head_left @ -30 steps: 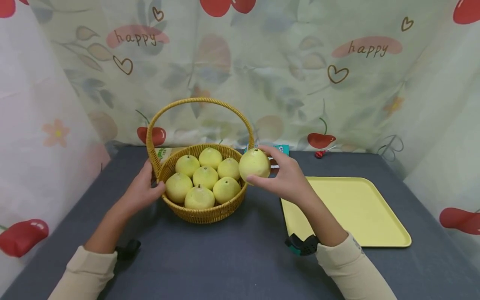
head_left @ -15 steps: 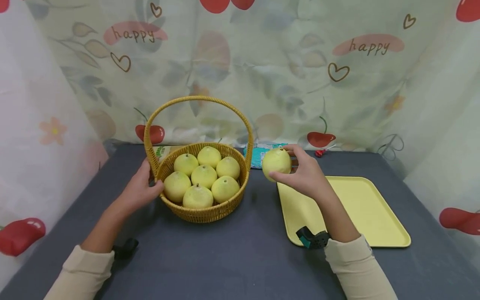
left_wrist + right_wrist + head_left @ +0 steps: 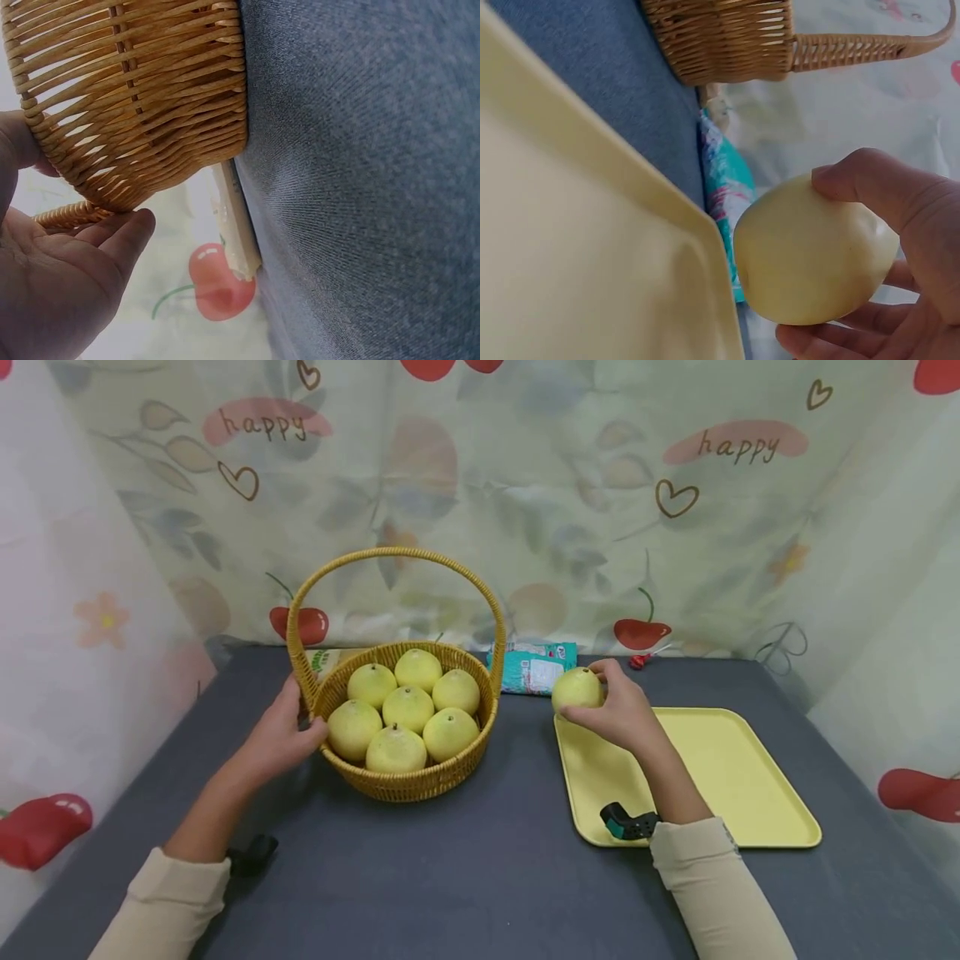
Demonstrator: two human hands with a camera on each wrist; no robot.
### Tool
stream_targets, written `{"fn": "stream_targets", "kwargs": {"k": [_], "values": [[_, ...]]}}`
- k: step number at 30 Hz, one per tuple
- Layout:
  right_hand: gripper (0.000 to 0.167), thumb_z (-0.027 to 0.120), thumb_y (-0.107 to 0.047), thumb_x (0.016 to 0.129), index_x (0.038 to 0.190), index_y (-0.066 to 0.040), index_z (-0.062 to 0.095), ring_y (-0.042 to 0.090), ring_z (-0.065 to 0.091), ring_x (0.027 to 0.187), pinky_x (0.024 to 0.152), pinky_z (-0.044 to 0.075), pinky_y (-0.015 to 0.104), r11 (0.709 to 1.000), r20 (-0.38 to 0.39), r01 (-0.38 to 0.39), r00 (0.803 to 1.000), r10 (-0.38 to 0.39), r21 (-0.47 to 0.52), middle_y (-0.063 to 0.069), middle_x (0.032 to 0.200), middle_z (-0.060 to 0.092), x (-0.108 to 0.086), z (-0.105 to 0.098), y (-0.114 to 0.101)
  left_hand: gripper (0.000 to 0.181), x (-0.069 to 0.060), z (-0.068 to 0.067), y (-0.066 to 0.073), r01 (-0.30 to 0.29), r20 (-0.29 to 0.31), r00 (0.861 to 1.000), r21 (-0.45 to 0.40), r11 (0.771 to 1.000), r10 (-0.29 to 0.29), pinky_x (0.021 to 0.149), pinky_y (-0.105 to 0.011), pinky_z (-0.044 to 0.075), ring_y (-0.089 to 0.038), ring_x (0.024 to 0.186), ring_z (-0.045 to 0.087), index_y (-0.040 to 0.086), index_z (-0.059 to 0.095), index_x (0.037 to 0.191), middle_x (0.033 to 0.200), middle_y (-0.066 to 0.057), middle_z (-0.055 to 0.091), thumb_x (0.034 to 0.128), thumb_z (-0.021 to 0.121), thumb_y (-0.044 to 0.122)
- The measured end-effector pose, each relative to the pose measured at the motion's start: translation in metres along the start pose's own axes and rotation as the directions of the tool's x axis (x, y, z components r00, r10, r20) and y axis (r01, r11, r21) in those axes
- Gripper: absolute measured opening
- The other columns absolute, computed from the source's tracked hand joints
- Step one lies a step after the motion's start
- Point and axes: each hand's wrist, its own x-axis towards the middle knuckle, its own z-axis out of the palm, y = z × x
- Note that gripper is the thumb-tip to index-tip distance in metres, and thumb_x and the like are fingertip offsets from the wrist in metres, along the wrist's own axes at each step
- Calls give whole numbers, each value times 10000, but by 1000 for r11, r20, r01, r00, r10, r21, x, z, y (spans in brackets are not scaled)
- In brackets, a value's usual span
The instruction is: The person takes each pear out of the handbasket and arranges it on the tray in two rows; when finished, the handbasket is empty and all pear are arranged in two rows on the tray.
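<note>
A round pale-yellow pear [image 3: 576, 688] is in my right hand [image 3: 622, 712], held between thumb and fingers above the far left corner of the yellow tray [image 3: 735, 777]. The right wrist view shows this pear [image 3: 814, 255] just past the tray's rim [image 3: 667, 191], apart from it. My left hand [image 3: 276, 739] grips the left side of a wicker basket [image 3: 408, 789] at the foot of its tall handle. Several more pears [image 3: 407, 708] fill the basket. In the left wrist view the thumb and fingers hold the basket's wall [image 3: 135, 97] by its rim.
Behind the basket's right side lies a teal packet [image 3: 532, 668]. A beige packet [image 3: 324, 662] is partly hidden behind the basket's left side. A red lollipop [image 3: 640, 661] lies by the back curtain [image 3: 480, 527]. Dark grey cloth [image 3: 450, 877] covers the table.
My right hand has carried the pear rightward from the basket's right rim to the tray's far left corner, lowering it lately. The left hand keeps its grip on the basket.
</note>
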Motion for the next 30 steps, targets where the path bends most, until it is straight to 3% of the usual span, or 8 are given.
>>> {"fn": "stream_targets", "kwargs": {"k": [12, 22, 30], "values": [[755, 797, -250, 802, 1393, 14, 408, 382, 486, 1017, 753, 487, 473, 997, 19, 15, 1000, -14, -70, 265, 1300, 451, 5, 13, 20, 802, 1, 2, -1, -10, -8, 1000, 8, 1000, 10, 963, -590, 378, -404, 1248, 413, -57, 58, 1548, 1429, -332, 335, 886, 510, -52], [794, 809, -255, 802, 1420, 11, 388, 391, 462, 1072, 850, 458, 519, 996, 97, 3, 995, 6, -85, 267, 1288, 441, 4, 11, 20, 795, 0, 1, -3, -13, -6, 1000, 24, 1000, 13, 944, -583, 381, -399, 1222, 421, -66, 62, 1545, 1415, -332, 343, 890, 512, -45], [714, 769, -244, 833, 1406, 43, 456, 378, 458, 1197, 974, 409, 542, 989, 32, 82, 996, -78, -126, 240, 1369, 492, 1, 10, 4, 785, 0, 1, -1, -6, -12, 1000, 47, 999, 7, 867, -537, 396, -381, 1120, 444, -62, 78, 1542, 1348, -308, 388, 892, 517, -24]]}}
